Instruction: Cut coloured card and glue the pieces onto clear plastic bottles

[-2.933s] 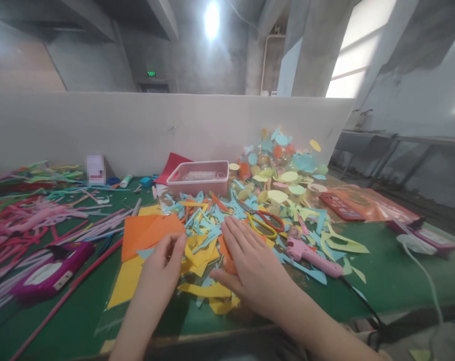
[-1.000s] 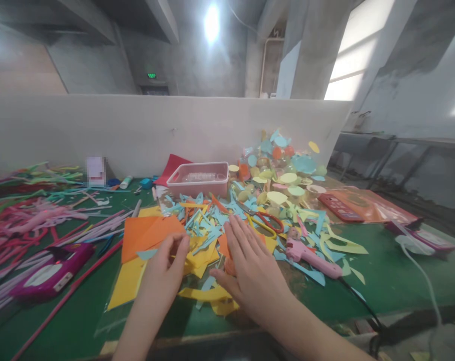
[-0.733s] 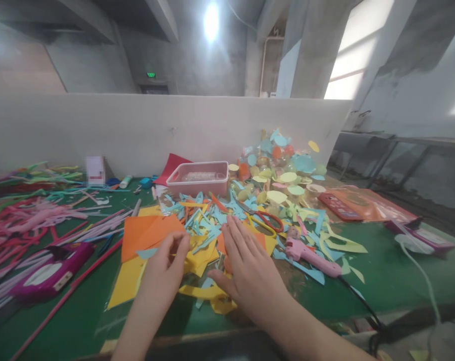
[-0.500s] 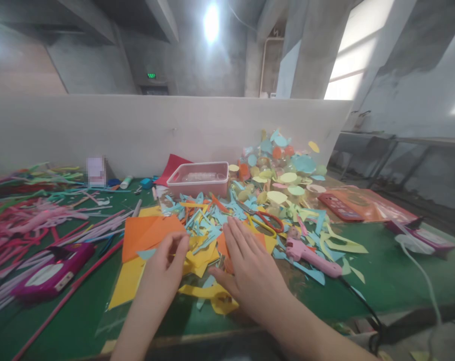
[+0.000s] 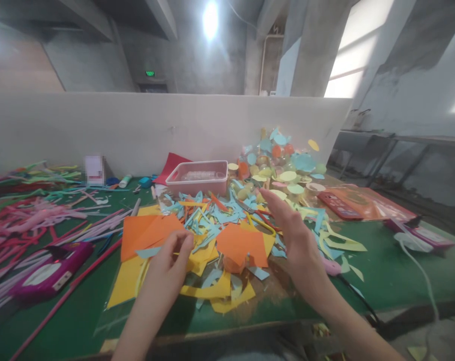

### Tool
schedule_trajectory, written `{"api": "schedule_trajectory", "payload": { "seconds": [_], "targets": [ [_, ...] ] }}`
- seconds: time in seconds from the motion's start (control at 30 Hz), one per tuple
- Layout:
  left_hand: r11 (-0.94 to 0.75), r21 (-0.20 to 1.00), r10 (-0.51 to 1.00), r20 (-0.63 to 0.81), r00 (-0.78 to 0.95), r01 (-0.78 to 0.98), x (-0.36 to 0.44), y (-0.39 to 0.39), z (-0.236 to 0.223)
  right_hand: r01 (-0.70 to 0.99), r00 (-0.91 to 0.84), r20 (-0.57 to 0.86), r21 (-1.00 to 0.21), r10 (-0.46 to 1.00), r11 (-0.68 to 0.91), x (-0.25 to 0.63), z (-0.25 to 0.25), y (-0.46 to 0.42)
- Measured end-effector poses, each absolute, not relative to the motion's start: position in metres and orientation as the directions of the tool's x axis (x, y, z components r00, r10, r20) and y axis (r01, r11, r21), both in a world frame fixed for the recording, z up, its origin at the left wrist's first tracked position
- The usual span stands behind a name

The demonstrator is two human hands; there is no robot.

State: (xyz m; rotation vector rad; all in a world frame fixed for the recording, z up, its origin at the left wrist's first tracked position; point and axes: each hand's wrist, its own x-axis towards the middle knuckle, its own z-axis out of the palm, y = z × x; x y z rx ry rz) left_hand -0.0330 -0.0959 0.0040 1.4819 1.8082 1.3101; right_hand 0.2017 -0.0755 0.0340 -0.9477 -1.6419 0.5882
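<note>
My left hand (image 5: pixel 170 263) hovers by the orange and yellow sheets with fingers curled towards the thumb; whatever it may pinch is hidden. My right hand (image 5: pixel 297 235) is raised, fingers stretched out and holding nothing. It covers part of the scissors (image 5: pixel 267 228) and most of the pink glue gun (image 5: pixel 331 266). Between both hands lies a cut piece of orange paper (image 5: pixel 244 243), with a small round orange piece (image 5: pixel 234 264) at its lower edge. Yellow paper scraps (image 5: pixel 208 291) and blue paper strips (image 5: pixel 208 228) surround them. An orange sheet (image 5: pixel 146 233) rests beyond my left hand.
A pink plastic basket (image 5: pixel 197 188) stands at the back. Right of it rises a pile of paper discs and clear pieces (image 5: pixel 280 160). A red phone (image 5: pixel 339 205) lies farther right. Pipe cleaners (image 5: pixel 35 215) and a purple device (image 5: pixel 52 273) occupy the left.
My right hand has lifted off the orange paper and moved right, over the scissors and glue gun. The orange paper now shows uncovered. My left hand has barely moved.
</note>
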Motion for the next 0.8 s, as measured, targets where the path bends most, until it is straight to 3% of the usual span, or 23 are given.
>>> {"api": "schedule_trajectory", "payload": {
  "seconds": [0.07,0.17,0.3,0.4,0.63,0.73,0.8],
  "targets": [
    [-0.04,0.869,0.937,0.205,-0.285,0.492,-0.028,-0.096,0.007,0.06,-0.084,0.499,-0.862,0.863,0.504,0.205,0.036,-0.07],
    [-0.041,0.897,0.96,0.157,-0.231,0.44,-0.017,-0.092,0.013,-0.202,-0.092,0.442,-0.886,0.892,0.418,0.207,0.038,-0.062],
    [0.056,0.931,0.99,-0.004,-0.144,0.359,-0.001,-0.079,0.024,-0.335,-0.089,0.337,-0.896,0.937,0.291,0.209,0.037,-0.056],
    [0.126,0.92,0.992,-0.11,-0.064,0.371,0.008,-0.069,0.032,-0.335,-0.047,0.333,-0.894,0.942,0.299,0.21,0.032,-0.054],
    [0.152,0.893,0.964,-0.229,0.137,0.423,0.009,-0.058,0.034,-0.054,0.026,0.468,-0.881,0.883,0.469,0.216,0.041,-0.039],
    [0.162,0.912,0.958,-0.237,0.163,0.376,0.007,-0.059,0.033,0.306,-0.015,0.488,-0.829,0.873,0.469,0.216,0.056,-0.027],
    [0.156,0.931,0.964,-0.216,0.154,0.329,0.005,-0.06,0.035,0.588,-0.085,0.483,-0.682,0.872,0.435,0.215,0.065,-0.017]
  ]
}}
